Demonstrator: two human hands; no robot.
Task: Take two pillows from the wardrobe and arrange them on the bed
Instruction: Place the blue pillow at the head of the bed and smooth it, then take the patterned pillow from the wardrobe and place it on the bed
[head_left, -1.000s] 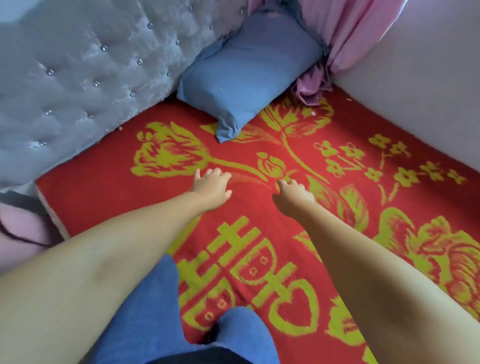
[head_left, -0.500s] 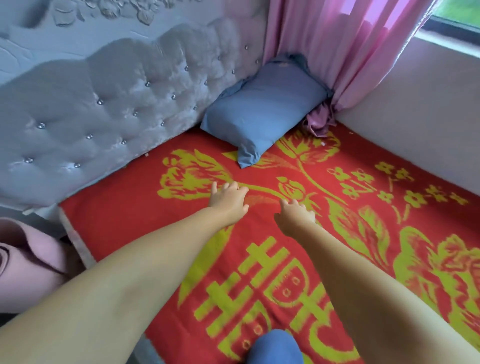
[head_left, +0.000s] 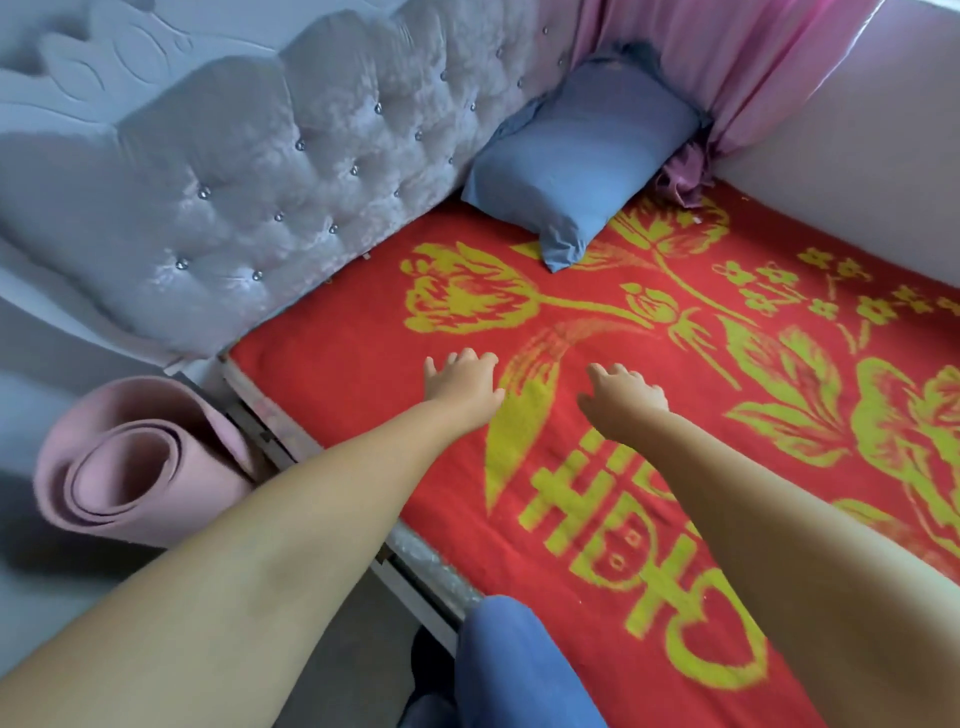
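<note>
Drawing back from the bed (head_left: 332, 364) compared with a second ago, the left hand (head_left: 460, 382) and right hand (head_left: 621, 397) hover open and empty, while one blue pillow (head_left: 582, 156) lies against the headboard (head_left: 291, 171), so probably the second pillow comes next.

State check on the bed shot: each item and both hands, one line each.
blue pillow: lies on the bed, propped against the headboard, one only
red blanket: spread flat
pink curtain: hangs down, its end bunched on the bed
pink mat: rolled up beside the bed
left hand: open, holds nothing
right hand: open, holds nothing
</note>
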